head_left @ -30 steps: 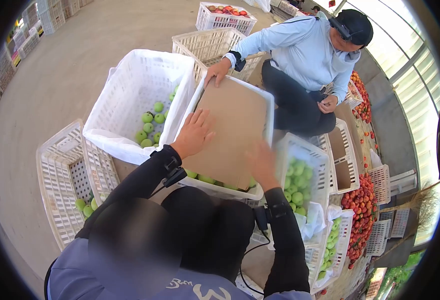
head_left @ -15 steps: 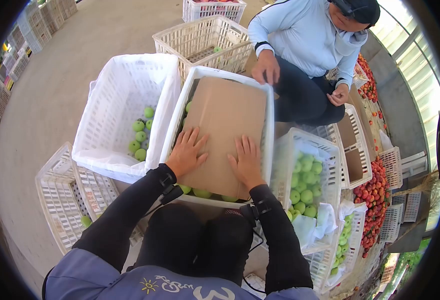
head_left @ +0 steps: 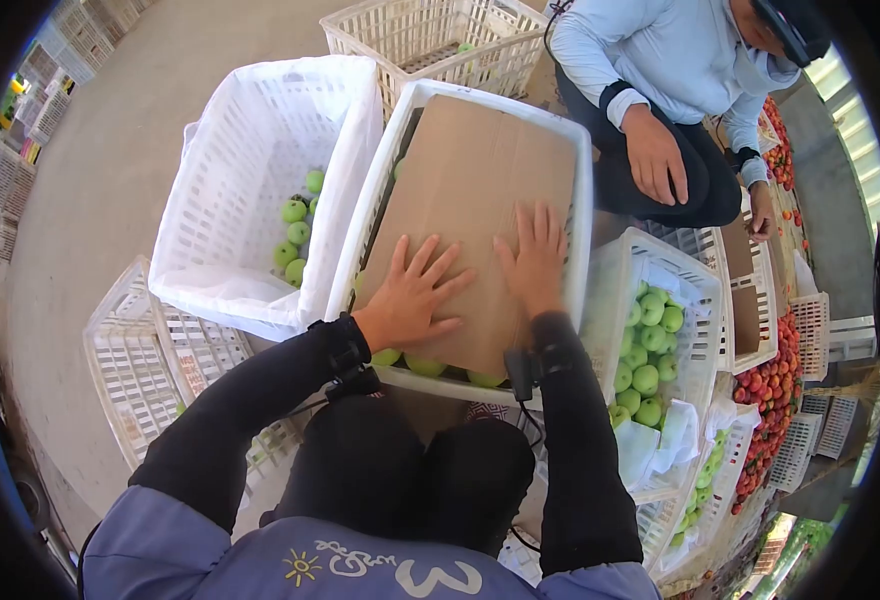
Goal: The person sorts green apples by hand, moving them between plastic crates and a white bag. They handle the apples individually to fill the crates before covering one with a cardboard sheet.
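Note:
A brown cardboard sheet (head_left: 475, 170) lies over the green apples (head_left: 425, 364) in a white plastic crate (head_left: 582, 190) in front of me. My left hand (head_left: 415, 293) rests flat on the sheet's left side, fingers spread. On its right side lies my right hand (head_left: 537, 262), palm down and fingers stretched out. Neither hand grips anything. Green apples peek out along the crate's near edge; most of the fruit is hidden under the cardboard.
To the left stands a lined white crate (head_left: 250, 190) with several green apples. A crate of green apples (head_left: 650, 350) is at my right. A co-worker (head_left: 650, 130) sits at the upper right, near piled red fruit (head_left: 775, 380). Another crate (head_left: 440, 45) stands behind.
My left hand has shifted toward the sheet's middle with its fingers spread wider. Both hands stay on the cardboard. The view has turned, and the co-worker's hand has left the crate's far corner.

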Demonstrator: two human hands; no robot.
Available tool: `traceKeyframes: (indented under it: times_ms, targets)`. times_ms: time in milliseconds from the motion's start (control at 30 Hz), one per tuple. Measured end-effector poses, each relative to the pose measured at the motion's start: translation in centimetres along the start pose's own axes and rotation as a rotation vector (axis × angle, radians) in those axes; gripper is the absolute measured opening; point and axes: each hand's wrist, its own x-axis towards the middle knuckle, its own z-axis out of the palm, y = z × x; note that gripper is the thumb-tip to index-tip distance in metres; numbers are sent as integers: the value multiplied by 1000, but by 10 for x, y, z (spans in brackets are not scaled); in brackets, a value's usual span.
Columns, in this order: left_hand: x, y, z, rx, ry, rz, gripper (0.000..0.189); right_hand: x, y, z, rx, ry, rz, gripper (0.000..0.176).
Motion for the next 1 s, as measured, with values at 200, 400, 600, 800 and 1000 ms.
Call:
traceKeyframes:
  times_ms: [200,400,600,800,1000]
  targets:
    - [1,-1,1,20,-2,-6,71,5,0,0,-46,-8,-8,66]
    - [1,-1,0,26,-9,-20,70,33,5,-3,-101,-156,32,67]
    - [-1,1,2,-5,-28,-46,69,45,5,16,-170,3,47,68]
    - [-1,-2,8,-19,11,-33,68,47,12,21,-207,-56,41,68]
    - [0,-15,5,-56,20,0,73,51,7,-2,-198,-110,-61,70]
